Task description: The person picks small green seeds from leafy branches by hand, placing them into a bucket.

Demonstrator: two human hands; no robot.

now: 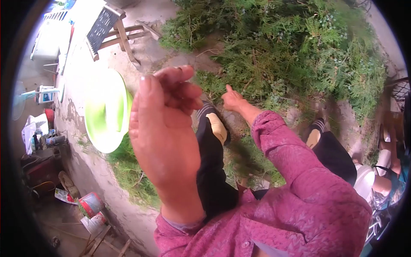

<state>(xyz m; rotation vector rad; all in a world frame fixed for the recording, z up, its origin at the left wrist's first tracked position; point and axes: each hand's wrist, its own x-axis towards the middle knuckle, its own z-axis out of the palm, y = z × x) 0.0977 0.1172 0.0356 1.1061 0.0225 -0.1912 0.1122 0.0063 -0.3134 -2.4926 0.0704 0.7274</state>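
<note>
My left hand is raised close to the camera. Its fingers are loosely bent and partly apart, with no object visible in them. Further down, my right hand is at the near edge of a heap of green conifer branches bearing small pale bluish cones. One digit sticks out toward the sprigs while the other fingers curl in; whatever they hold, if anything, is hidden. Left of my raised hand, a bright lime-green basin stands on the ground, partly washed out by light.
A small wooden folding stool is at the upper left. More green sprigs lie below the basin. Red-and-white buckets and assorted clutter line the lower left. At the right edge, another person's knee shows. My shoes rest beside the branches.
</note>
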